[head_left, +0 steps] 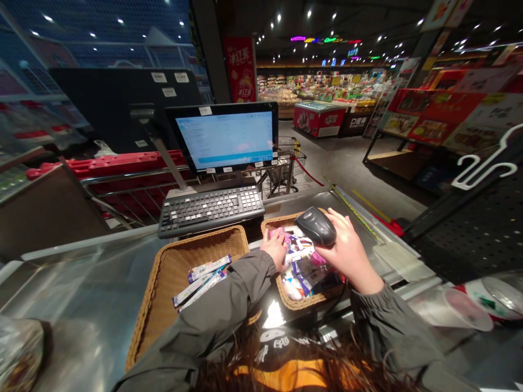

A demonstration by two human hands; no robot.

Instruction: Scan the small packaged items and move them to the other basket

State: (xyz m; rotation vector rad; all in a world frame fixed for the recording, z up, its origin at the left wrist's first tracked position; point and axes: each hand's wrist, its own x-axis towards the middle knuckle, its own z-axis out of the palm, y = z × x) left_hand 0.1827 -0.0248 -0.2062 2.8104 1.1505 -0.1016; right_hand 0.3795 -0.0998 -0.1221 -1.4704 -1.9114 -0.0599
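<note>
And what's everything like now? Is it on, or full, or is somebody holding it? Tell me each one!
Screen, on, showing text too small to read.
Keyboard, no hand on it.
Scanner, held in the right hand.
Left hand, in the small basket; can't tell if it grips anything.
Small basket, well filled with packets.
Big basket, holding a few long packets.
Ceiling lights, on.

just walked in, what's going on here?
At a metal counter, a person's right hand holds a black scanner over the smaller basket of wrapped items. The left hand is in that basket, on the wrappers. The larger basket, at left, holds a few slim packets.
</note>
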